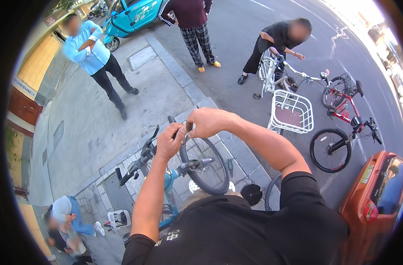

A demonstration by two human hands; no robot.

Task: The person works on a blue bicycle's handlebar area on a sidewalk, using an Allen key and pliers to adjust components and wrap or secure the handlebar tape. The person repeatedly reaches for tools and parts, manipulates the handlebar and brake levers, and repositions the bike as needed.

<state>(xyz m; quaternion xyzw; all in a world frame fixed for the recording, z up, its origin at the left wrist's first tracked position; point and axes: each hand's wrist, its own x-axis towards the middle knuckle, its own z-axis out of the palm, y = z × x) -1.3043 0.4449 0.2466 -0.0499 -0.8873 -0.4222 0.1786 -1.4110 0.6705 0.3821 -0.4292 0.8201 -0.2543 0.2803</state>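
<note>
A bicycle wheel [214, 154] with a black tyre [183, 152] stands on edge in front of me, beside the front end of a teal bicycle [168, 190]. My left hand [169, 140] is closed at the tyre's upper left part, fingers curled in. Just to its right, my right hand [206, 122] bends down over the same stretch, thumb and fingers pinched on the tyre. The fingers hide most of what lies between them. The bicycle's handlebar [137, 165] sticks out left of my left forearm.
A black bowl [252, 194] and a dark slim tool [230, 167] lie on the paving at right. Beyond are a white bicycle's basket [292, 112], a red bicycle [342, 115] and an orange car [358, 198]. People stand around, one in a light blue shirt [93, 48].
</note>
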